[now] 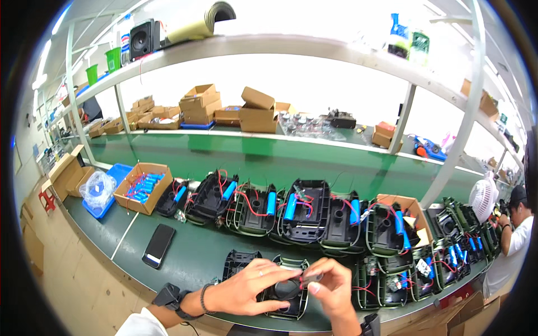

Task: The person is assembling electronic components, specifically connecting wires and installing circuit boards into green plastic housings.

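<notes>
My right hand (pixel 332 287) pinches a small greyish part (pixel 311 278) with a red wire between thumb and fingertips. My left hand (pixel 252 288) reaches in from the other side, fingers stretched and thumb apart. Its fingertips come close to the red wire; whether they touch it cannot be made out. Under both hands lies an open black-and-green plastic housing (pixel 287 312) with a round dark piece (pixel 286 289) inside, partly covered by my fingers. Just behind my left hand is another black housing half (pixel 238 263), also partly hidden.
Several similar housings (pixel 305 221) with blue battery cells and red wires line the bench behind my hands and to the right. A phone (pixel 159 245) and a carton of blue cells (pixel 144 189) are at left. Behind runs a green conveyor belt (pixel 252 150). A person (pixel 515 235) sits at far right.
</notes>
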Tool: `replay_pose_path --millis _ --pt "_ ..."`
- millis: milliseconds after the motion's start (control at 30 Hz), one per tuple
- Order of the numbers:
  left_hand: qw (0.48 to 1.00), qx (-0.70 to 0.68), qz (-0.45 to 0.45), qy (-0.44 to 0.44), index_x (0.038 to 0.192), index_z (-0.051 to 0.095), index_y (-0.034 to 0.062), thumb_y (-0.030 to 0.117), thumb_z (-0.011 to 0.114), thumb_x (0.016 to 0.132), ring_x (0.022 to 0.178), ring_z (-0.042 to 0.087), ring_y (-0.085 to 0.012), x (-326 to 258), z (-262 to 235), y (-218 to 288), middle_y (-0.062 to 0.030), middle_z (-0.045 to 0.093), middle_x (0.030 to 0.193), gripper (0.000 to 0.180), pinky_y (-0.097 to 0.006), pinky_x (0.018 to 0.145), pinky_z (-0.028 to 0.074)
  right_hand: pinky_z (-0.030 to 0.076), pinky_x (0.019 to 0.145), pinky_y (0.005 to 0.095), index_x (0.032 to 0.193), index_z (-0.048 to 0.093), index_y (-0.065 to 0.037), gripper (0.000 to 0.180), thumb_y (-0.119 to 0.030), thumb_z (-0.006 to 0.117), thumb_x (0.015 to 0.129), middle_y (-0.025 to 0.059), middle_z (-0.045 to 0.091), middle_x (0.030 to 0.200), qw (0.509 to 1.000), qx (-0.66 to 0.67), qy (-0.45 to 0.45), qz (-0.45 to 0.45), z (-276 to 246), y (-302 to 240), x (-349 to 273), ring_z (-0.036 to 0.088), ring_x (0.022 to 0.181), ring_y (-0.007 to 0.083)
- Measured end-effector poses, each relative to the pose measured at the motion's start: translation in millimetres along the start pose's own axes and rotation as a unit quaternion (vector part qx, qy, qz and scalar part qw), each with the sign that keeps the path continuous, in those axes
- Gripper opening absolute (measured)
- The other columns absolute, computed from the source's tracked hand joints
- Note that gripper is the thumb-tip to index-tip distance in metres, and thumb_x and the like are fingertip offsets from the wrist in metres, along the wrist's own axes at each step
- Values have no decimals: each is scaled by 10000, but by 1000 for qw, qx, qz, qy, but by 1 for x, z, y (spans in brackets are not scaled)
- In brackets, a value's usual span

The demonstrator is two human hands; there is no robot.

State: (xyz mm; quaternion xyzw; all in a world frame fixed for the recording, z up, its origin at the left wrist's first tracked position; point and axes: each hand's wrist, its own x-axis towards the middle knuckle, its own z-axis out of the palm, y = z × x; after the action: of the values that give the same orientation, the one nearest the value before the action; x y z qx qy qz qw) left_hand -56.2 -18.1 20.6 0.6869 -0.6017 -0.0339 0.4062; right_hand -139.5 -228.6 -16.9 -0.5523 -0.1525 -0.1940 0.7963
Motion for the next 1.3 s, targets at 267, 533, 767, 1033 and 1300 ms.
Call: replay_pose_path --millis 267,533,767,1033,1300 --pt "969 -208 -135 19 1289 481 18 235 838 797 824 603 -203 -77 73 94 -90 601 981 645 -319 742 506 448 677 241 899 563 -40 154 -149 661 945 39 583 847 987 -13 146 66 60 -13 -136 550 736 103" --pt "908 -327 -224 132 1330 389 1 268 913 711 750 441 -111 -124 173 93 -27 471 934 854 -256 673 440 494 803 250 1150 543 8 271 -28 673 915 74 599 1053 957 -107 217 161 69 -11 -222 586 949 111" --pt "936 -288 -201 -4 1442 336 2 287 852 783 896 461 -137 -131 176 98 -89 444 1127 885 -279 767 447 461 644 255 960 611 8 330 -235 423 1077 34 615 781 917 -226 216 250 88 -20 -279 556 698 89" --pt "862 -398 -224 -221 1164 581 0 218 411 1072 734 565 -143 -115 195 77 -57 571 815 291 -304 679 477 374 539 252 776 492 -35 366 -224 399 1075 12 500 617 884 -195 374 202 63 -30 -313 445 567 77" --pt "931 -256 -159 -207 983 616 -21 150 444 1035 730 614 -350 -27 222 114 -182 637 860 248 -375 663 474 323 511 291 784 510 -18 396 -278 424 1070 7 445 605 826 -264 472 160 36 -42 -306 407 546 111"
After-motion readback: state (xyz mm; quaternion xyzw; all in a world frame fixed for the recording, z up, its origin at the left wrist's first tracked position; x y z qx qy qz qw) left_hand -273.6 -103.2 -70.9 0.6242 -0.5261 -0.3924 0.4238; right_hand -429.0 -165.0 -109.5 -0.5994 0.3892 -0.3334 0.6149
